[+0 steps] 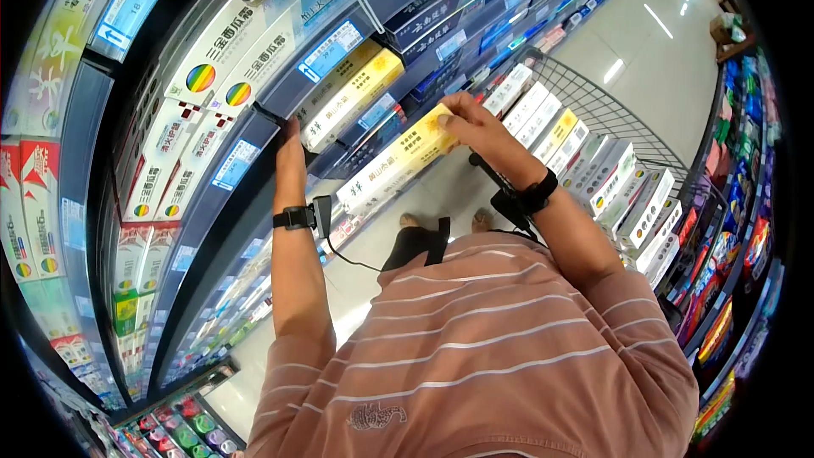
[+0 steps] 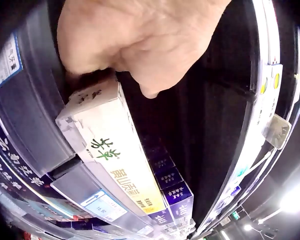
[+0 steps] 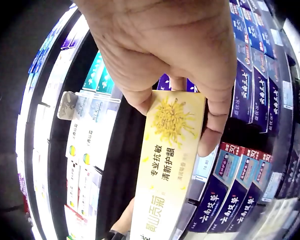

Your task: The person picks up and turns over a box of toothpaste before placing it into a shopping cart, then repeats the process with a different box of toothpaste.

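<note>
My right hand (image 1: 487, 134) pinches the yellow end of a long white-and-yellow toothpaste box (image 3: 162, 165), thumb on one side and fingers on the other. The box is held level in front of the shelf, its white end pointing left. My left hand (image 2: 140, 40) is at the shelf, right at the near white end of another toothpaste box (image 2: 110, 135) of the same design. One fingertip shows beyond that box's edge; the other fingertips are hidden, and I cannot tell whether they grip it. In the head view, a matching box lies behind this one.
A wire shopping cart (image 1: 593, 89) stands at my right, with rows of toothpaste boxes (image 1: 610, 174) in it. Shelves of boxed toothpaste with blue price tags (image 1: 331, 51) rise in front and to the left. Bright packets (image 1: 729, 229) line another shelf across the aisle floor (image 1: 632, 21).
</note>
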The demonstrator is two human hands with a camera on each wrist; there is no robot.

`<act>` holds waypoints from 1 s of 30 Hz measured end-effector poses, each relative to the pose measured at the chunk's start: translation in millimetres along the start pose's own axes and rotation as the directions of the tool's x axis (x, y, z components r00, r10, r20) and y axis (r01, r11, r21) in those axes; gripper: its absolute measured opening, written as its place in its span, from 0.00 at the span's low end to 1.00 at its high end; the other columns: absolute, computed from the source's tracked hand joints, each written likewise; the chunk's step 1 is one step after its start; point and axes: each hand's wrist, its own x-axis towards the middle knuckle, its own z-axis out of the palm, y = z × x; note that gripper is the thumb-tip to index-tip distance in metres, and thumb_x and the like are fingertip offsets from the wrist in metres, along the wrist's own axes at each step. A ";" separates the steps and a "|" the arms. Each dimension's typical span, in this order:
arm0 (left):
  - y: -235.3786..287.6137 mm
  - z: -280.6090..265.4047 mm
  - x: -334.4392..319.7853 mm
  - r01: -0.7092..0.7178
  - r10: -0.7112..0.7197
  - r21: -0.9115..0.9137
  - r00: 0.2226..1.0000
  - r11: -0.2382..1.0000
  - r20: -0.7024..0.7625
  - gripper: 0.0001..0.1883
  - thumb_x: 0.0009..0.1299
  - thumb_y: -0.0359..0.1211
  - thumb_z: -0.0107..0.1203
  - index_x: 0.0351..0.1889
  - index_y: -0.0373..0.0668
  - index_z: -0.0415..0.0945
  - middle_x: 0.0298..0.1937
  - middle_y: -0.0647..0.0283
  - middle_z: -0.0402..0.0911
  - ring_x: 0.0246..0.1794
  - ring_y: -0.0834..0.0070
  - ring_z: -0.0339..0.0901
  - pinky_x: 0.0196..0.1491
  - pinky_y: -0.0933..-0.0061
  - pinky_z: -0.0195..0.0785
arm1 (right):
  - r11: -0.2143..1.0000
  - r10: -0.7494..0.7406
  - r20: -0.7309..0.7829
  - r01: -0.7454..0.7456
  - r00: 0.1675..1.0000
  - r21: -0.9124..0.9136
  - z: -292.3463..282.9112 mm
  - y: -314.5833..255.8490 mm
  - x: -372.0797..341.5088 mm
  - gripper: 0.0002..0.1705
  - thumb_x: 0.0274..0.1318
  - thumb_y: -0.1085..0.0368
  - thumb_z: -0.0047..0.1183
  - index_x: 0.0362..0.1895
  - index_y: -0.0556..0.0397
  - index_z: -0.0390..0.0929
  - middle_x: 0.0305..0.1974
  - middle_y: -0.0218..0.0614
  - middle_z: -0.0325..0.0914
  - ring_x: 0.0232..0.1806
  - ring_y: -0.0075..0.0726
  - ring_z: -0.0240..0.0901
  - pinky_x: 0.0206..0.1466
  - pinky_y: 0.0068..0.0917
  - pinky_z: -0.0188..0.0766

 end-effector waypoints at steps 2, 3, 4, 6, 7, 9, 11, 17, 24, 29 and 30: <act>4.0 -7.1 -0.3 0.145 -0.144 -0.027 0.988 0.989 0.054 0.42 0.80 0.61 0.42 0.71 0.28 0.65 0.71 0.47 0.71 0.71 0.66 0.67 0.69 0.73 0.56 | 1.000 -0.020 0.002 0.020 1.000 -0.004 -3.9 -2.2 -3.0 0.19 0.69 0.58 0.54 0.57 0.52 0.71 0.50 0.29 0.74 0.49 0.23 0.69 0.50 0.25 0.72; 0.7 -13.7 1.3 0.132 -0.131 -0.011 0.989 0.991 0.062 0.44 0.80 0.60 0.43 0.73 0.25 0.61 0.74 0.46 0.67 0.73 0.65 0.65 0.71 0.71 0.57 | 1.000 -0.031 0.004 0.031 1.000 -0.006 -6.3 -3.7 -3.7 0.19 0.69 0.58 0.54 0.58 0.52 0.71 0.50 0.29 0.74 0.49 0.23 0.69 0.51 0.25 0.72; -5.8 -14.9 -1.7 0.045 -0.044 -0.083 0.999 0.996 0.016 0.44 0.80 0.60 0.43 0.74 0.25 0.59 0.75 0.46 0.66 0.74 0.64 0.63 0.73 0.69 0.56 | 0.999 -0.034 -0.004 0.034 0.999 -0.021 -9.6 -5.1 -3.8 0.18 0.70 0.58 0.54 0.57 0.52 0.71 0.49 0.29 0.74 0.49 0.23 0.69 0.51 0.24 0.71; -14.3 -19.9 -20.8 -0.133 0.116 -0.207 0.989 0.969 -0.093 0.44 0.80 0.59 0.43 0.75 0.25 0.56 0.76 0.47 0.63 0.77 0.62 0.61 0.76 0.65 0.55 | 0.998 -0.034 -0.019 0.033 0.999 -0.049 -16.4 -5.8 -4.6 0.18 0.70 0.57 0.53 0.57 0.52 0.71 0.49 0.29 0.74 0.49 0.22 0.69 0.51 0.24 0.70; -15.0 -26.0 -35.0 -0.129 0.114 -0.207 0.990 0.970 -0.083 0.44 0.80 0.58 0.44 0.75 0.25 0.53 0.77 0.45 0.59 0.79 0.59 0.57 0.79 0.59 0.51 | 0.999 -0.033 -0.043 0.032 0.999 -0.025 -18.7 -6.1 -6.1 0.18 0.70 0.57 0.53 0.57 0.52 0.71 0.49 0.29 0.75 0.49 0.22 0.69 0.51 0.24 0.70; -9.3 -25.1 -69.2 -0.157 0.150 -0.241 0.988 0.958 -0.049 0.42 0.80 0.56 0.45 0.75 0.27 0.55 0.75 0.40 0.62 0.76 0.56 0.62 0.76 0.57 0.57 | 0.999 -0.029 -0.079 0.030 0.996 0.016 -21.3 -10.1 -6.7 0.18 0.70 0.57 0.53 0.57 0.52 0.71 0.49 0.29 0.75 0.49 0.22 0.70 0.51 0.23 0.71; -7.9 -17.3 -100.8 -0.164 0.180 -0.318 0.984 0.934 0.020 0.41 0.79 0.56 0.48 0.75 0.29 0.56 0.73 0.39 0.65 0.71 0.55 0.69 0.69 0.58 0.66 | 0.994 -0.023 -0.074 0.030 0.997 0.100 -21.4 -13.7 -6.2 0.18 0.71 0.58 0.53 0.58 0.52 0.70 0.49 0.31 0.75 0.49 0.22 0.71 0.51 0.24 0.71; 6.3 9.7 -159.3 -0.177 0.235 -0.322 0.960 0.930 0.150 0.39 0.72 0.37 0.62 0.78 0.39 0.57 0.73 0.51 0.66 0.73 0.60 0.64 0.71 0.61 0.60 | 0.976 -0.005 -0.021 0.010 1.000 0.219 -15.8 -18.3 6.6 0.19 0.72 0.59 0.51 0.59 0.56 0.68 0.50 0.37 0.76 0.50 0.30 0.77 0.49 0.32 0.79; -4.3 8.6 -163.8 -0.214 0.235 -0.255 0.970 0.943 0.054 0.35 0.72 0.36 0.64 0.76 0.42 0.63 0.65 0.54 0.72 0.63 0.67 0.70 0.64 0.66 0.66 | 0.975 -0.010 0.040 0.001 0.999 0.223 -6.6 -20.4 15.4 0.17 0.72 0.58 0.52 0.57 0.53 0.70 0.49 0.35 0.76 0.49 0.29 0.77 0.48 0.30 0.79; 4.0 -4.7 -163.0 0.002 0.018 -0.129 0.989 0.992 0.149 0.35 0.71 0.34 0.65 0.76 0.44 0.63 0.61 0.55 0.74 0.58 0.70 0.72 0.58 0.70 0.70 | 0.989 0.002 0.044 -0.009 0.999 0.148 2.4 -29.4 22.5 0.18 0.72 0.57 0.53 0.59 0.51 0.70 0.50 0.35 0.76 0.49 0.27 0.76 0.49 0.29 0.78; -0.4 -6.4 -159.8 -0.001 0.030 -0.174 0.986 0.985 0.163 0.38 0.70 0.36 0.66 0.77 0.49 0.61 0.61 0.53 0.74 0.57 0.68 0.73 0.58 0.70 0.71 | 0.988 0.004 0.060 -0.014 0.998 0.154 4.7 -32.9 23.2 0.19 0.72 0.57 0.53 0.60 0.51 0.70 0.51 0.35 0.76 0.50 0.27 0.75 0.51 0.30 0.77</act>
